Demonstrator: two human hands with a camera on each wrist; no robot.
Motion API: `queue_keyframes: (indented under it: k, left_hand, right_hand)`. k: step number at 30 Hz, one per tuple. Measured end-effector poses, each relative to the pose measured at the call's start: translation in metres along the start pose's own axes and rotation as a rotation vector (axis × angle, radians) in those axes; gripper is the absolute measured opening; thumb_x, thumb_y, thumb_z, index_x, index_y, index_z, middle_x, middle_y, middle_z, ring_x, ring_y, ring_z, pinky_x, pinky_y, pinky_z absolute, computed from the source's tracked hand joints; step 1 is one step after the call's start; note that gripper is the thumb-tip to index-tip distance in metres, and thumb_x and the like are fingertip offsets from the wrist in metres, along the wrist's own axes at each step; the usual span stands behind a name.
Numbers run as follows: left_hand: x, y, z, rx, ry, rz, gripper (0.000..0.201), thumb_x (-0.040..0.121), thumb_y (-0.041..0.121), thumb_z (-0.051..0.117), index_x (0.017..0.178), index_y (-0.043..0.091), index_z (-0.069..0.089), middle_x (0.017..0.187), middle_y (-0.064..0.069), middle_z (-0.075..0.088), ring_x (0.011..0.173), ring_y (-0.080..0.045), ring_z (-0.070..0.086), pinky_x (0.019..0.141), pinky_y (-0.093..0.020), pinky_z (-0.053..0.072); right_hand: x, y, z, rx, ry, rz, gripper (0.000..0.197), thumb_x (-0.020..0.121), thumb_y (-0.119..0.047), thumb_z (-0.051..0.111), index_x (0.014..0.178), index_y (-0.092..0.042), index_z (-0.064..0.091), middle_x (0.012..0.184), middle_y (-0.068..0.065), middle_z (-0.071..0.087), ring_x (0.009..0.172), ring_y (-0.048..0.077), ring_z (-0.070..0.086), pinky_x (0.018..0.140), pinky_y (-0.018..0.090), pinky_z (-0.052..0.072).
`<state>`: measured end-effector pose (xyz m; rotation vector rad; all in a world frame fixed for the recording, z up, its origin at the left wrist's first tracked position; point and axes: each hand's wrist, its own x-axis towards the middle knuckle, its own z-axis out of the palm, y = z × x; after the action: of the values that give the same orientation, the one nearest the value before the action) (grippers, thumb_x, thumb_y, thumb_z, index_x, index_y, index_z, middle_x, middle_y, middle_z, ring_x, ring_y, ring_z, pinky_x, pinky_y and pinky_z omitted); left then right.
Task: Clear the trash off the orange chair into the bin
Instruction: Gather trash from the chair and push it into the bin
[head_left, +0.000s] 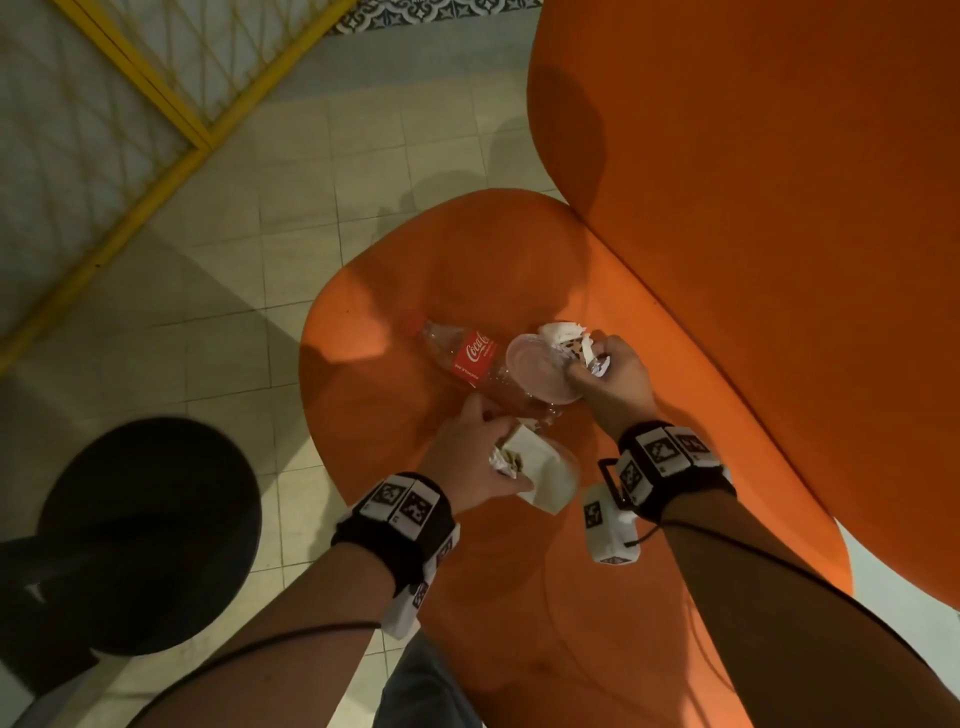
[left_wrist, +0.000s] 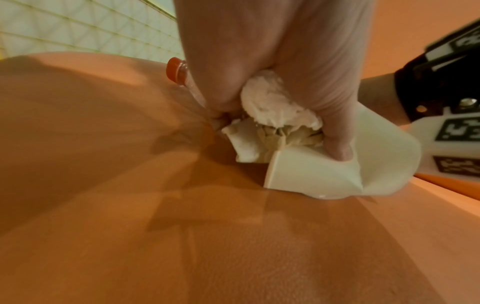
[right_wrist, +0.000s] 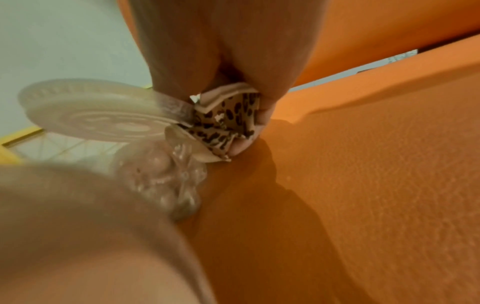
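An empty Coca-Cola bottle (head_left: 470, 361) with a red cap (left_wrist: 174, 71) lies on the orange chair seat (head_left: 395, 291). My left hand (head_left: 475, 457) grips a crushed white paper cup (head_left: 548, 475) together with a crumpled white tissue (left_wrist: 270, 102), low over the seat by the bottle's base. My right hand (head_left: 602, 374) pinches a clear plastic lid (head_left: 537, 371) and a crumpled spotted wrapper (right_wrist: 226, 121) just above the bottle's bottom end (right_wrist: 171, 181).
The chair's tall orange backrest (head_left: 779, 182) rises on the right. A black round bin (head_left: 140, 530) stands on the tiled floor to the left of the seat. A yellow metal gate (head_left: 156, 104) runs along the far left.
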<state>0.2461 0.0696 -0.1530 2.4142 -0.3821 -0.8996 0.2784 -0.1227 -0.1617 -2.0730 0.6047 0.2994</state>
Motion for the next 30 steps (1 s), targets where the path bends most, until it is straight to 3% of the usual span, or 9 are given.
queue_keyframes:
  k: [4,8,10,12,15,19,23,26,30]
  left_hand:
    - [-0.006,-0.009,0.001,-0.117,0.025,-0.019,0.057,0.069,0.039,0.079,0.119,0.022,0.058,0.117,0.008,0.043,0.103,-0.007,0.047,0.09,-0.022,0.042]
    - [-0.015,-0.023,0.001,-0.375,0.105,-0.078,0.044,0.065,0.03,0.082,0.104,0.027,0.06,0.108,0.007,0.055,0.101,-0.013,0.056,0.089,-0.035,0.049]
    - [-0.024,-0.032,0.0,-0.468,0.137,-0.092,0.046,0.067,0.025,0.082,0.105,0.031,0.057,0.108,0.006,0.056,0.102,-0.012,0.056,0.089,-0.031,0.047]
    - [-0.036,-0.039,-0.001,-0.579,0.142,-0.147,0.046,0.065,0.031,0.082,0.103,0.031,0.056,0.109,0.002,0.059,0.102,-0.012,0.059,0.089,-0.032,0.05]
    - [-0.053,-0.052,-0.001,-0.644,0.186,-0.215,0.044,0.064,0.031,0.083,0.095,0.039,0.053,0.109,-0.003,0.062,0.1,-0.013,0.061,0.09,-0.034,0.051]
    - [-0.073,-0.068,0.0,-0.678,0.198,-0.263,0.045,0.069,0.023,0.082,0.099,0.039,0.053,0.111,0.004,0.062,0.101,-0.004,0.059,0.086,-0.021,0.048]
    - [-0.09,-0.074,0.001,-0.694,0.254,-0.293,0.046,0.068,0.023,0.083,0.105,0.034,0.057,0.104,0.013,0.066,0.098,0.002,0.061,0.086,-0.022,0.05]
    - [-0.102,-0.071,0.004,-0.712,0.312,-0.295,0.046,0.067,0.019,0.083,0.096,0.041,0.054,0.098,0.018,0.065,0.094,0.009,0.06,0.08,-0.014,0.047]
    - [-0.124,-0.067,0.021,-0.768,0.416,-0.376,0.047,0.067,0.017,0.083,0.097,0.037,0.053,0.103,0.011,0.062,0.097,-0.002,0.059,0.082,-0.019,0.049]
  right_hand:
    - [0.0,-0.019,-0.01,0.066,0.078,-0.033,0.018,0.082,-0.019,0.064,0.087,-0.015,0.047,0.074,0.008,0.054,0.058,0.021,0.043,0.047,0.027,0.029]
    - [-0.009,-0.074,0.005,0.124,-0.089,-0.242,0.034,0.085,-0.03,0.067,0.113,-0.012,0.058,0.103,0.004,0.066,0.088,0.02,0.062,0.068,0.034,0.054]
    - [-0.012,-0.104,0.026,-0.014,-0.234,-0.278,0.036,0.085,-0.039,0.065,0.106,-0.01,0.057,0.097,0.007,0.065,0.082,0.022,0.062,0.065,0.037,0.052]
    - [-0.013,-0.125,0.05,-0.231,-0.4,-0.283,0.032,0.088,-0.04,0.061,0.095,-0.011,0.052,0.087,0.008,0.058,0.073,0.021,0.054,0.057,0.029,0.042]
    - [-0.009,-0.142,0.081,-0.495,-0.543,-0.244,0.03,0.09,-0.036,0.057,0.104,-0.009,0.055,0.09,0.005,0.054,0.077,0.019,0.051,0.065,0.029,0.043]
    - [-0.009,-0.162,0.098,-0.74,-0.693,-0.248,0.026,0.094,-0.027,0.051,0.103,-0.005,0.063,0.082,0.004,0.055,0.072,0.017,0.051,0.065,0.028,0.042]
    - [-0.025,-0.157,0.114,-1.012,-0.636,-0.478,0.025,0.09,-0.025,0.059,0.07,-0.016,0.05,0.104,0.006,0.064,0.083,0.022,0.055,0.075,0.032,0.045]
    - [-0.033,-0.15,0.115,-1.039,-0.611,-0.518,0.012,0.092,-0.022,0.057,0.088,-0.011,0.058,0.109,0.009,0.064,0.098,0.025,0.061,0.08,0.031,0.047]
    - [-0.051,-0.134,0.103,-1.086,-0.593,-0.534,0.019,0.095,-0.017,0.05,0.086,-0.005,0.061,0.11,0.011,0.066,0.101,0.025,0.064,0.08,0.031,0.05]
